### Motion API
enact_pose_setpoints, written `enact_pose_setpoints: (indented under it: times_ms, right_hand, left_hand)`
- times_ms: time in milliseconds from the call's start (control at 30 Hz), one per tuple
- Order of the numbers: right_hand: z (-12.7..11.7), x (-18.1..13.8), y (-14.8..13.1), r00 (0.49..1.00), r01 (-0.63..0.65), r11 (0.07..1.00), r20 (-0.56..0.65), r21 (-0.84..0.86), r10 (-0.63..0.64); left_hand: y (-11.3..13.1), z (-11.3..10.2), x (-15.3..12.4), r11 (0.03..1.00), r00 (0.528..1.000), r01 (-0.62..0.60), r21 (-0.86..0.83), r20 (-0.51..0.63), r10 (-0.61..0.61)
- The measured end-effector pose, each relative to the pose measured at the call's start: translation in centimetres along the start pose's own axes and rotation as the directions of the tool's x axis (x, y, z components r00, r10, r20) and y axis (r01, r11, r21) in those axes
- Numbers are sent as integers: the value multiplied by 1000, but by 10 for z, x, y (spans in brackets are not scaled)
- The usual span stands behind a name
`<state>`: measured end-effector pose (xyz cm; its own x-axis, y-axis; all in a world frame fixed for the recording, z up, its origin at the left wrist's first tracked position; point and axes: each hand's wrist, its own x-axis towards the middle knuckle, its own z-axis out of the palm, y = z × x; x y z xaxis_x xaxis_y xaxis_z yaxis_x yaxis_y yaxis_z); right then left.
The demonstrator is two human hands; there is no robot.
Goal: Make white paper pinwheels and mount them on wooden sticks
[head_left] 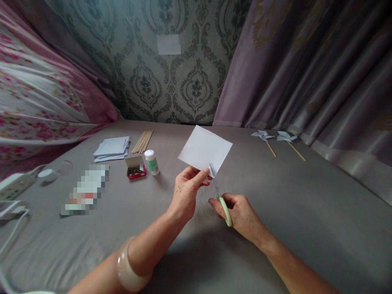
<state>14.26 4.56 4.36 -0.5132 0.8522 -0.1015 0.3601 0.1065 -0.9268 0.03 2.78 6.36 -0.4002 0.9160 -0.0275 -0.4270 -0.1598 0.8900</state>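
Observation:
A square sheet of white paper (206, 148) is held up above the grey cloth, one corner toward me. My left hand (191, 185) pinches it near its lower edge, thumb on top. In my right hand (240, 214) is a pair of scissors (226, 210) with pale green handles. Their blades lie at the paper's lower corner, close to my left thumb. Whether the blades are parted or closed is hard to make out. My right fingers are wrapped in the handles.
Left of my hands are a glue bottle (152, 162), a red box of small metal pieces (136, 170), wooden sticks (142, 142), a paper stack (112, 148) and a power strip (15, 185). Two paper pinwheels (262, 135) on sticks lie at the back right. Curtains (294, 61) hang behind.

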Motion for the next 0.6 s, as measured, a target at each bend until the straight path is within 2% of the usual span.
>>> enact_pose_setpoints:
  times_ms: [600]
  right_hand:
    - [0, 1, 1, 1000, -7, 999, -27, 35, 8]
  left_hand:
    - [2, 3, -4, 999, 998, 43, -6, 35, -43]
